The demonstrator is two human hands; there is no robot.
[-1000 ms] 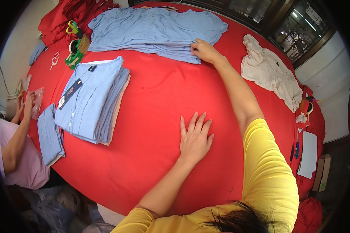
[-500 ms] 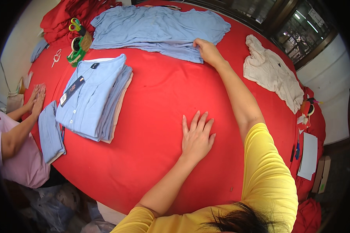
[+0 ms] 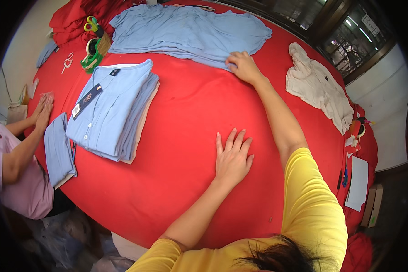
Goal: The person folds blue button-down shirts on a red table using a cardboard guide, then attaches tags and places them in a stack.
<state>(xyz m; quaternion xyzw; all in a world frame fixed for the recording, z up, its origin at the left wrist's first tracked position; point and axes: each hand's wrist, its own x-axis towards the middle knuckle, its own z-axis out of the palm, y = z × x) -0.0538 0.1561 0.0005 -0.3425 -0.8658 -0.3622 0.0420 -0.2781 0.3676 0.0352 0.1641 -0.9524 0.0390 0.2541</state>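
Observation:
Across the far side of the red-covered table lie light-blue shirts, spread flat in loose layers. My right hand reaches out to their near edge, its fingers curled closed on the blue cloth at the right-hand corner; the fingertips are slightly blurred. My left hand lies flat on the red cloth, fingers spread, holding nothing. Left of it sits a neat stack of folded blue shirts, the top one buttoned and bearing a dark hang tag.
A co-worker's hands rest at the left edge, near a folded blue piece. A green tape dispenser with scissors stands behind the stack. Rightward lie a cream garment, a tape roll and white card.
My right hand's fingers have curled in more at the blue cloth's edge, and the corner flap that hung below them no longer shows. My left hand stays flat on the table.

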